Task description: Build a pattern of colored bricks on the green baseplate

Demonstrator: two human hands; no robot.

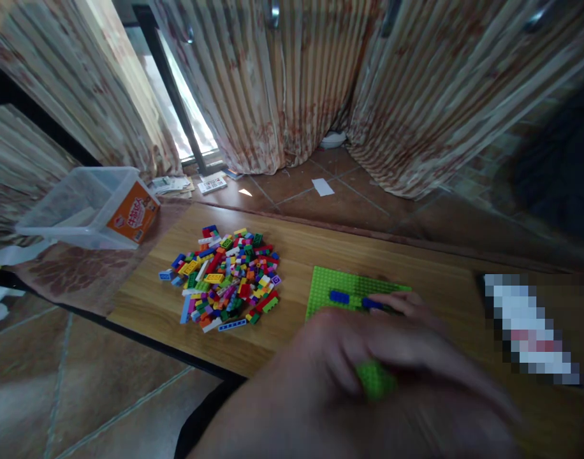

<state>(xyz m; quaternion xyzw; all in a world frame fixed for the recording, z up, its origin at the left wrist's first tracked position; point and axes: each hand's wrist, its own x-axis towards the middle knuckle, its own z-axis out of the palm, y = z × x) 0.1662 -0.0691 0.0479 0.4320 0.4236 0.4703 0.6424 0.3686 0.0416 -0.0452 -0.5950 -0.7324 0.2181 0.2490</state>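
A green studded baseplate (pixel 323 287) lies on the wooden table, with a blue brick (pixel 340 297) on its far part. Just right of that brick, the fingertips of my right hand (pixel 404 302) pinch a second blue brick (pixel 371 303) at the plate's surface. My left hand (pixel 330 357) looms large and blurred in the foreground, over the near part of the baseplate. It covers much of the plate and hides part of my right hand. What its fingers do, and whether they hold anything, is not visible.
A heap of mixed coloured bricks (pixel 229 274) lies on the table (pixel 292 248) to the left. Beyond the table's left end stands a clear plastic bin (pixel 81 210) with an orange label. A pixelated pale object (pixel 531 328) is at the right. Curtains (pixel 311 83) hang behind.
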